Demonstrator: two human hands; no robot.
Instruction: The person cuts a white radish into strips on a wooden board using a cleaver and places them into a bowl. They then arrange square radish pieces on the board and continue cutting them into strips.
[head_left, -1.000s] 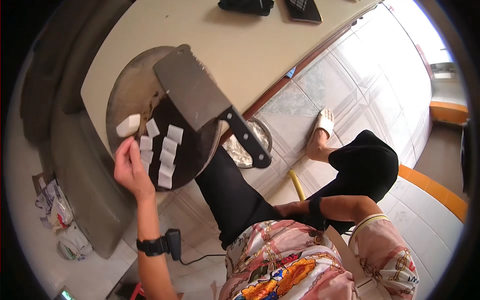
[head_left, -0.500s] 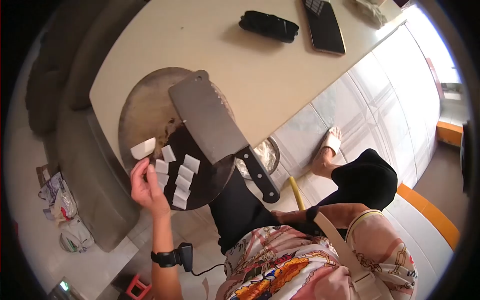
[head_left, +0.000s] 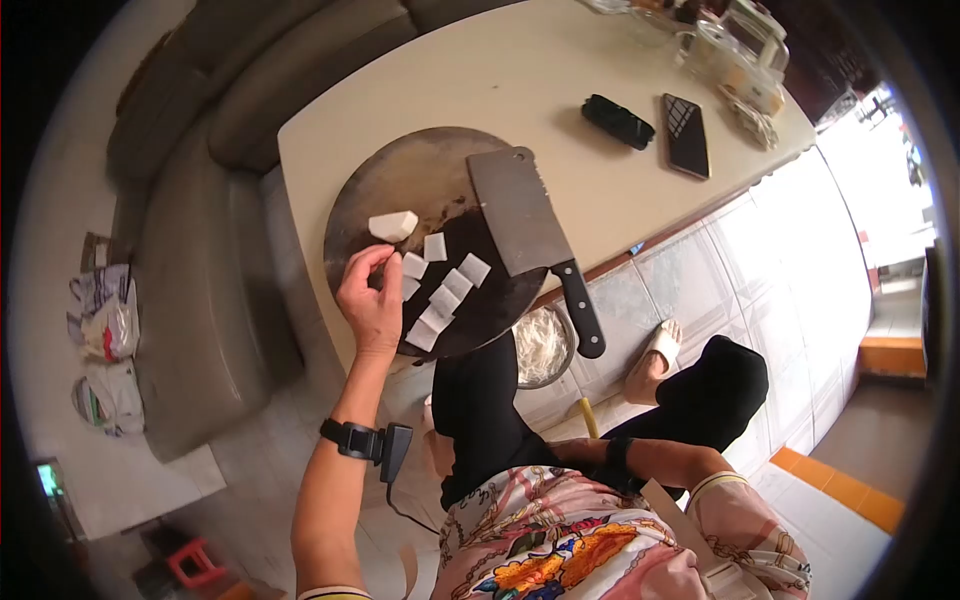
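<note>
Pale floor tiles (head_left: 690, 270) are spread below the round board (head_left: 385, 175). Nearest, the right hand (head_left: 572, 452) is rested at the lap (head_left: 500, 425), well apart from the other; its fingers are hidden, so its grip cannot be told. Just off the board's near right edge, a metal bowl (head_left: 571, 360) is filled with crumpled whitish material (head_left: 541, 340). At the board's near left, the thumb and fingertips of the left hand (head_left: 371, 303) are drawn close together beside cut white pieces (head_left: 458, 284) and a larger white block (head_left: 393, 226), all laid on the board; whether anything is held cannot be told. Across the board's right side a cleaver (head_left: 515, 210) is laid, its handle (head_left: 580, 310) overhanging. Left of the board, a grey sofa (head_left: 205, 280) is placed. Beyond the board, on the desk (head_left: 530, 115), a black case (head_left: 618, 121), a phone (head_left: 686, 137) and, farthest, a clear plastic container (head_left: 722, 62) are set.
</note>
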